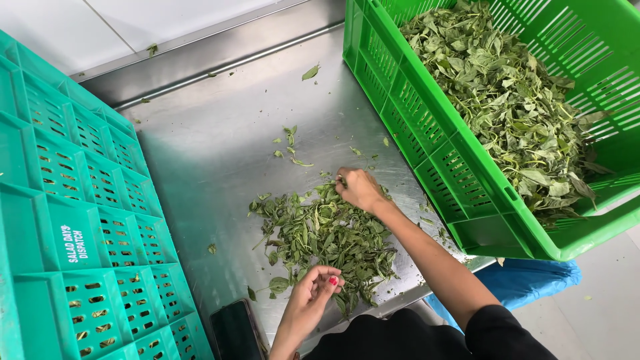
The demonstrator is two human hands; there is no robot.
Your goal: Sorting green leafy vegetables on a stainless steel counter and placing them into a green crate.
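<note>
The right hand (360,189) reaches out to the far edge of a loose pile of green leaves (327,237), its fingers curled and pinching some of them, while the left hand (312,292) rests at the pile's near edge with fingertips closed on a small sprig. The pile lies between the hands on a steel table (220,153). To the right of the right hand sits a tilted green crate (467,193) heaped with leaves; left of the left hand stand teal crates (73,220) and a dark phone (237,330).
</note>
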